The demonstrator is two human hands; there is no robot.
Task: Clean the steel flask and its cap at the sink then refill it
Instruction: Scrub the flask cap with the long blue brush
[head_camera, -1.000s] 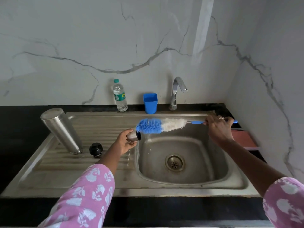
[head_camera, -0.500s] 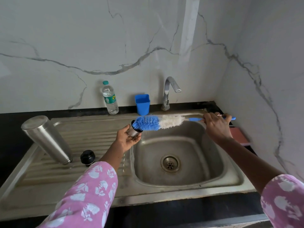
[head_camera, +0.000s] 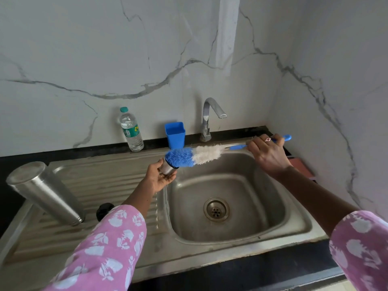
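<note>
Moved: the blue tip of the brush (head_camera: 195,156) is now pushed into the mouth of the steel cap (head_camera: 167,168); a second ago it only met the rim.

Left hand (head_camera: 158,180): fingers curled under and round the cap, over the left rim of the sink (head_camera: 262,206).

Right hand (head_camera: 268,156): wrapped round the brush handle, far right.

Steel flask (head_camera: 46,192): mouth down on the drainboard, left, well apart from both hands.

Tap (head_camera: 210,116): no water seen running.

Status, judged: cap scrubbing is under way; refilling the flask is not yet begun.

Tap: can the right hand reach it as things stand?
Likely yes: the tap stands just beyond the right hand, nothing between. But its grip is on the brush handle, so turning it looks awkward.
</note>
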